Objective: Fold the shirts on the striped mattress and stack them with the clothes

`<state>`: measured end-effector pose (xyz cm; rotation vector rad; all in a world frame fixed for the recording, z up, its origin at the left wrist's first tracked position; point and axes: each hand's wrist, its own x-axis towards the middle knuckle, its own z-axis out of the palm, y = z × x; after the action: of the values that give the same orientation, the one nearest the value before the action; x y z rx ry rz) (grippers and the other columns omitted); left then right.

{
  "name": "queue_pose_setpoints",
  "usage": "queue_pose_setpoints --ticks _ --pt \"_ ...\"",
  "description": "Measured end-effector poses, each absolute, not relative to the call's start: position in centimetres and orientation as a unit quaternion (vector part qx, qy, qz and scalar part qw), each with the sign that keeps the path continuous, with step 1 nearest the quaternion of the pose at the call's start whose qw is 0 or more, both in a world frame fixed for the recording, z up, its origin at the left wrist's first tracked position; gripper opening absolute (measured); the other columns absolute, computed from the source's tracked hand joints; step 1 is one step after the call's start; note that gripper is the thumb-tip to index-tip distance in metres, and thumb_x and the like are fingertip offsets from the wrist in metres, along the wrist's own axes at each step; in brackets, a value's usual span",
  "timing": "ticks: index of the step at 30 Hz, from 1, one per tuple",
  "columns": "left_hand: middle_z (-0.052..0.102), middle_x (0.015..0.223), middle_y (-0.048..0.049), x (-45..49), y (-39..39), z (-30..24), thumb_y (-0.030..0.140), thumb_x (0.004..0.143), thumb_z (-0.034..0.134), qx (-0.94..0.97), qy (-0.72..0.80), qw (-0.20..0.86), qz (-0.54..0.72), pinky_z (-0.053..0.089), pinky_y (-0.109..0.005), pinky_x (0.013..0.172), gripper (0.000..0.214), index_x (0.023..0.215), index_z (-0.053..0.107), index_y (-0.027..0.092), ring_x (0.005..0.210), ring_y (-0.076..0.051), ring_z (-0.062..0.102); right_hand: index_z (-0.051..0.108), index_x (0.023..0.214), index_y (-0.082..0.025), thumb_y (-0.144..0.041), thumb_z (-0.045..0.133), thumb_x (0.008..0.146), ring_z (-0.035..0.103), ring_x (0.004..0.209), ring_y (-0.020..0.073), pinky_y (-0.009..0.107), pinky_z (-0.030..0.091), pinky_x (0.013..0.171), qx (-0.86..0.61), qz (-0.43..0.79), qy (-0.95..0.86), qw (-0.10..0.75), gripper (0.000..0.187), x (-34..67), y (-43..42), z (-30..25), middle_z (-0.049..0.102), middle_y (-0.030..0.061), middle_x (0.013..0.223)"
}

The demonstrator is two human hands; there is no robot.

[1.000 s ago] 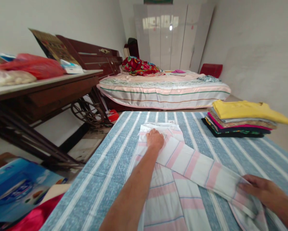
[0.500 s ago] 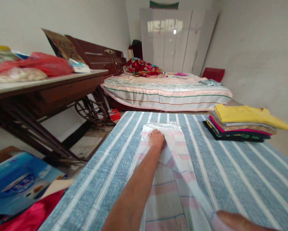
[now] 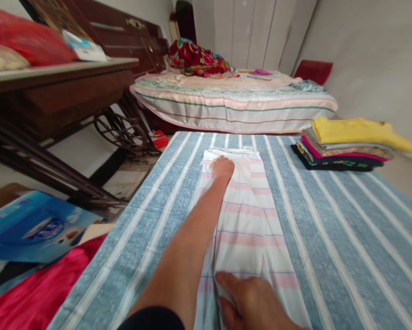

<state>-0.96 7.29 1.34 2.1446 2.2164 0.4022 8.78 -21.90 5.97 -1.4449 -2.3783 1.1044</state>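
A pink-and-white striped garment [image 3: 249, 215] lies folded lengthwise on a blue striped sheet [image 3: 330, 229]. My left hand [image 3: 222, 167] rests on the garment's far end near the waistband, its fingers curled down against the cloth. My right hand [image 3: 252, 302] lies flat on the near end at the bottom of the view, fingers pressed on the fabric.
A stack of folded clothes [image 3: 347, 144] with a yellow top sits at the far right of the sheet. A dark wooden sewing table [image 3: 64, 87] stands to the left. A blue box [image 3: 30, 227] and red cloth [image 3: 44, 288] lie at lower left. A bed [image 3: 233, 103] stands beyond.
My right hand swung the garment's right leg from the right over onto the left leg and now presses it flat. My left hand stayed at the far end. The view tilted down.
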Motion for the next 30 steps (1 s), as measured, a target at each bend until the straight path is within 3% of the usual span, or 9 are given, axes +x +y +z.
queue_pose_setpoints --ticks 5,10,16,20,23,26,30 --pt "0.058 0.115 -0.0115 -0.6 7.6 1.2 0.028 0.091 0.031 0.688 0.712 0.030 0.136 0.037 -0.035 0.092 0.039 0.103 0.065 0.014 0.109 -0.022 0.052 0.055 0.071 -0.020 -0.024 0.050 0.079 0.047 0.051 0.0090 0.023 0.024 0.050 -0.486 0.429 -0.756 0.089 0.010 8.6 -21.4 6.1 0.052 -0.0037 0.056" --pt "0.059 0.116 -0.0132 -0.5 8.0 1.1 0.028 0.089 0.032 0.686 0.709 0.048 0.155 0.037 -0.036 0.092 0.038 0.103 0.065 0.012 0.110 -0.025 0.052 0.050 0.065 -0.018 -0.043 0.055 0.081 0.033 0.050 0.0072 0.023 0.021 0.049 -0.470 0.498 -0.720 0.113 0.030 9.4 -21.1 6.1 0.035 -0.0069 0.052" --pt "0.059 0.121 -0.0090 -2.1 6.7 3.6 0.018 0.086 0.036 0.718 0.671 0.070 0.171 0.035 -0.024 0.094 0.035 0.108 0.062 0.014 0.112 -0.016 0.051 0.046 0.059 -0.017 -0.034 0.049 0.086 0.034 0.049 0.0067 0.021 0.024 0.048 -0.421 0.551 -0.693 0.196 0.032 9.9 -20.7 4.7 0.033 -0.0068 0.051" --pt "0.064 0.113 -0.0099 -3.8 2.3 6.2 0.020 0.083 0.043 0.730 0.660 0.091 0.152 0.037 -0.027 0.093 0.031 0.101 0.067 0.013 0.107 -0.020 0.055 0.058 0.070 -0.017 -0.034 0.047 0.086 0.036 0.042 0.0065 0.020 0.025 0.043 -0.422 0.589 -0.653 0.218 0.025 10.5 -20.6 4.9 0.040 -0.0066 0.048" --pt "0.070 0.091 -0.0091 -4.9 -2.7 7.5 0.020 0.078 0.048 0.727 0.662 0.128 0.128 0.041 -0.029 0.085 0.024 0.083 0.070 0.014 0.095 -0.022 0.060 0.063 0.081 -0.016 -0.036 0.049 0.084 0.040 0.043 0.0075 0.020 0.029 0.043 -0.452 0.555 -0.645 0.270 0.024 11.4 -20.5 5.2 0.047 -0.0054 0.051" --pt "0.069 0.078 -0.0068 -5.6 -8.3 7.8 0.023 0.075 0.053 0.713 0.666 0.182 0.122 0.044 -0.028 0.078 0.020 0.071 0.070 0.014 0.085 -0.021 0.063 0.064 0.080 -0.018 -0.033 0.049 0.082 0.043 0.045 0.0085 0.021 0.032 0.046 -0.488 0.470 -0.660 0.325 0.021 12.3 -20.4 5.2 0.049 -0.0052 0.053" --pt "0.067 0.065 -0.0035 -5.9 -14.9 7.4 0.027 0.074 0.054 0.667 0.678 0.279 0.131 0.046 -0.022 0.056 0.020 0.080 0.067 0.013 0.063 -0.016 0.064 0.064 0.078 -0.019 -0.030 0.048 0.083 0.051 0.056 0.0117 0.023 0.038 0.057 -0.508 0.325 -0.712 0.358 0.020 13.2 -20.5 4.4 0.056 -0.0027 0.061"
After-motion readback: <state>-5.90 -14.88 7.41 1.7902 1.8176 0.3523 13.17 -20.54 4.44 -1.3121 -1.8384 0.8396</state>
